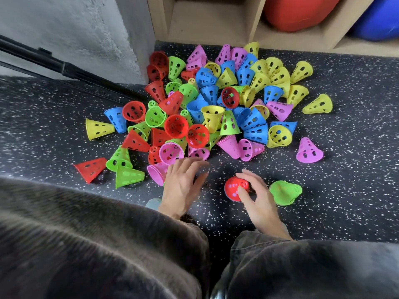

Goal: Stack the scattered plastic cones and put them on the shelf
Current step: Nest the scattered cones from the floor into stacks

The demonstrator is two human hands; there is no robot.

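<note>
A big heap of perforated plastic cones (216,108) in red, green, blue, yellow and pink lies scattered on the speckled black floor. My right hand (257,197) curls its thumb and fingers round a red cone (234,187) standing near me. A green cone (285,192) stands just right of it. My left hand (183,184) hovers open with spread fingers over pink cones (170,153) at the heap's near edge. The wooden shelf (216,22) stands behind the heap.
The shelf cubbies hold a red ball (300,11) and a blue ball (380,20). A grey concrete wall (86,29) and a black rail (54,65) run at the left. My dark trousers (108,244) fill the bottom of the view.
</note>
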